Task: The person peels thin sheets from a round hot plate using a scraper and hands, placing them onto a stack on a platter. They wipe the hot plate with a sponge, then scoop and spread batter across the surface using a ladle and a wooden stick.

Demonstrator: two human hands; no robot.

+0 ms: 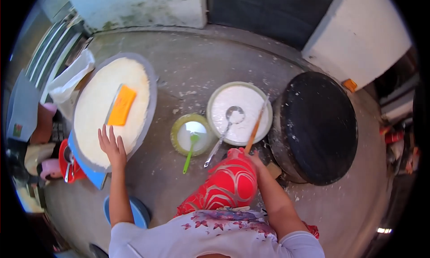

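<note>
My left hand (112,147), open with fingers spread, is over the near edge of a large round pale flatbread (94,119) on a grey round board (151,101). Just beyond its fingertips lies an orange scraper (122,106) with a metal edge. My right hand (254,158) is beside my red-clad knee, closed around the lower end of a wooden stick (257,126); the knee partly hides the fingers. The stick slants across the rim of a bowl of white batter (219,106), where a metal ladle (228,126) also rests.
A large black round griddle (320,128) stands right of the batter bowl. Left of that bowl is a smaller yellowish bowl (175,139) with a green spoon (190,155). A blue bucket (141,212) and red container (76,173) stand near my left side.
</note>
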